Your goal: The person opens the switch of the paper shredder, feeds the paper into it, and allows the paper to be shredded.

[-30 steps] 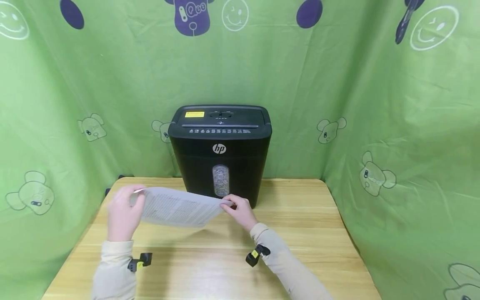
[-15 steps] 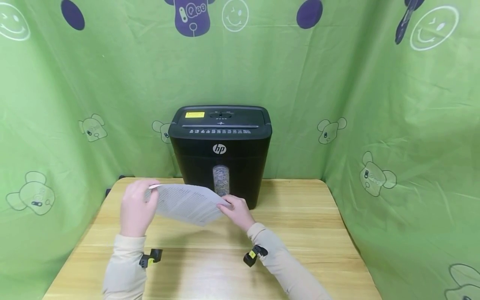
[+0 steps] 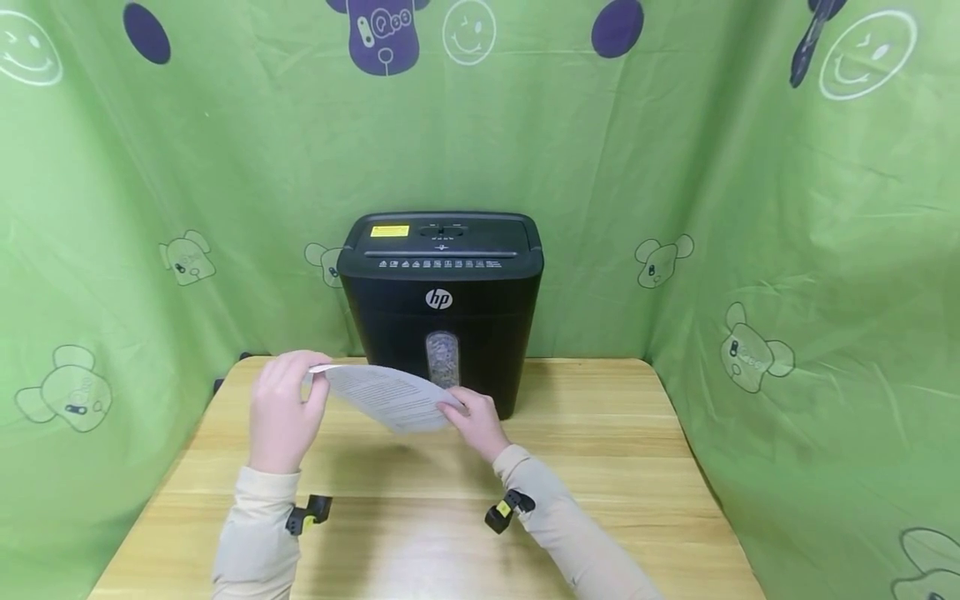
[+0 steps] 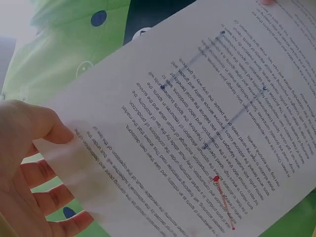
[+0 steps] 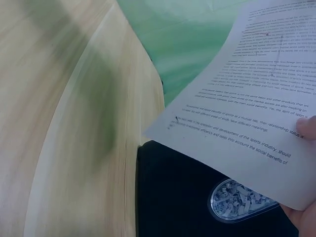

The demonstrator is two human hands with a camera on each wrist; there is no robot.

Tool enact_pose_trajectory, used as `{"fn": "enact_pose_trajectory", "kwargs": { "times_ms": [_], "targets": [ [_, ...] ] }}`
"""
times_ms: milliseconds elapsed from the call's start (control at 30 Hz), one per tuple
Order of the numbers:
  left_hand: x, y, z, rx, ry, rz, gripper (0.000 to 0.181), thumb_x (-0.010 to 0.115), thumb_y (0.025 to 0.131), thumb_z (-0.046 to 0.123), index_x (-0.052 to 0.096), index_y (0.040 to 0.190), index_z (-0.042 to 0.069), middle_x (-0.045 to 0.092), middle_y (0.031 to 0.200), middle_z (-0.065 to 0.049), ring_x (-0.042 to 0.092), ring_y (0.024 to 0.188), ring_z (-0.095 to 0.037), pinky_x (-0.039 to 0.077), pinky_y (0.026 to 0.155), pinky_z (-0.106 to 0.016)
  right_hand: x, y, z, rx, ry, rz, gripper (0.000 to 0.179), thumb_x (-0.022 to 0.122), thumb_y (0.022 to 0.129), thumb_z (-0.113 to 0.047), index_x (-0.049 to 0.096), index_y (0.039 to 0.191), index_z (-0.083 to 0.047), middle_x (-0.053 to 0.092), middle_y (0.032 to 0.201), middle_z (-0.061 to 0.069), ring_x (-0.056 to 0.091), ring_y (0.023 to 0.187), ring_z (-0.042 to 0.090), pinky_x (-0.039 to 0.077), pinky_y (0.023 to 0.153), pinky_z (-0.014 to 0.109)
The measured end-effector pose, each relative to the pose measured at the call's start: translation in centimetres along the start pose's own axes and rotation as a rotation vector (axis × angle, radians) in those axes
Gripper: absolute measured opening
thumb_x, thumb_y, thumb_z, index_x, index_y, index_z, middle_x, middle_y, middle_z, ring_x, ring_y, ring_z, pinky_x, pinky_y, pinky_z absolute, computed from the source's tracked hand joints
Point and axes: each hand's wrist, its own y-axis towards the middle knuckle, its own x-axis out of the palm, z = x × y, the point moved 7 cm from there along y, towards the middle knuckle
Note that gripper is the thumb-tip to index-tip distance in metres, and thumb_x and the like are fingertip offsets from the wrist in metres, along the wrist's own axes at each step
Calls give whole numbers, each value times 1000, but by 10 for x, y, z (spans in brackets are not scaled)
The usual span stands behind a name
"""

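Overall, a green curtain (image 3: pixel 577 158) walls in the back and both sides of the scene. Wooden bench (image 3: pixel 615 442) within it. Black shredder (image 3: pixel 487 329) upright at the far edge of the bench, near the middle, slot side up.

Sheet of paper (image 3: pixel 390 397), printed, in front of the shredder and raised above the bench, bowed along its length and held at both ends. In the head view its right part overlaps the shredder's lower front; in the left wrist view it hides most of the machine.

Left hand (image 3: pixel 287 412): grasps the sheet's left end, thumb (image 4: pixel 52 129) on the printed face, the other fingers (image 4: pixel 57 197) spaced apart at the edge and partly hidden by the paper. Right hand (image 3: pixel 478 422): pinches the opposite end, just in front of the shredder, thumb on the print, parted from the rest only by the paper.

Smaller items: clear window (image 3: pixel 443 358) in the shredder front, showing paper shreds; yellow label (image 3: pixel 390 231) on top; blue lines (image 4: pixel 192 60) and a red mark (image 4: pixel 224 203) across the print.
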Motion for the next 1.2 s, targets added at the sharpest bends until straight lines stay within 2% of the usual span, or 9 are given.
{"fn": "enact_pose_trajectory", "kwargs": {
  "times_ms": [133, 233, 533, 600, 700, 833, 933, 1067, 1200],
  "targets": [
    [-3, 3, 1, 36, -40, 25, 16, 62, 82, -5, 68, 96, 0, 69, 98, -20, 59, 95, -39, 44, 88, -51, -2, -1, 5, 53, 39, 3, 6, 73, 86, -12, 71, 89, -7, 72, 83, 7, 62, 73, 13, 54, 68, 24],
    [-8, 4, -3, 38, -64, 41, 19, 65, 82, -3, 68, 101, -1, 69, 102, -20, 58, 100, -39, 43, 92, -50, -4, -2, 9, 100, 89, -5, 6, 73, 87, -15, 71, 89, -9, 72, 83, 5, 58, 73, 8, 51, 66, 21],
    [-23, 3, -25, -30, -76, 37, 25, 74, 82, 2, 69, 106, 0, 69, 107, -20, 57, 105, -39, 40, 95, -48, -11, -9, 28, 222, 239, 13, 9, 74, 86, -15, 72, 90, -7, 73, 85, 9, 55, 75, 5, 47, 68, 17],
    [-26, 2, -32, -71, -87, 30, 28, 75, 81, 4, 68, 109, 0, 69, 110, -20, 57, 107, -39, 40, 95, -46, -12, -10, 32, 284, 284, -2, 11, 73, 86, -13, 72, 92, -3, 73, 89, 12, 55, 76, 7, 47, 69, 17],
    [-31, -2, -42, -153, -106, 27, 35, 75, 82, 4, 65, 115, -1, 67, 115, -20, 56, 109, -36, 38, 99, -29, -18, -11, 27, 350, 345, -19, 14, 71, 88, -10, 71, 95, 1, 71, 90, 17, 54, 75, 7, 45, 67, 17],
    [-32, -8, -60, -330, -170, 5, 44, 74, 85, 9, 59, 126, 3, 66, 120, -15, 56, 110, -5, 36, 100, -12, -26, -11, 17, 381, 397, -12, 15, 71, 88, -7, 69, 96, 5, 68, 88, 19, 52, 72, 6, 44, 64, 18],
    [-27, -16, -75, -482, -257, -29, 51, 73, 88, 14, 53, 135, 10, 64, 123, -5, 51, 107, 11, 43, 100, -14, -28, -12, 16, 382, 418, 4, 16, 70, 87, -5, 68, 97, 7, 69, 89, 19, 54, 72, 5, 46, 65, 18],
    [-15, -23, -89, -608, -409, -54, 57, 71, 89, 15, 45, 140, 15, 58, 121, 8, 55, 108, 2, 46, 96, -12, -30, -13, 16, 392, 439, 24, 17, 69, 88, -3, 67, 99, 10, 70, 93, 22, 57, 74, 4, 50, 67, 18],
    [0, -26, -93, -648, -527, -88, 56, 68, 91, 12, 43, 141, 12, 56, 121, 8, 56, 109, -5, 46, 93, -10, -30, -14, 20, 423, 476, 49, 19, 68, 88, -3, 67, 102, 10, 70, 96, 24, 60, 75, 5, 51, 68, 19]
  ]
}}
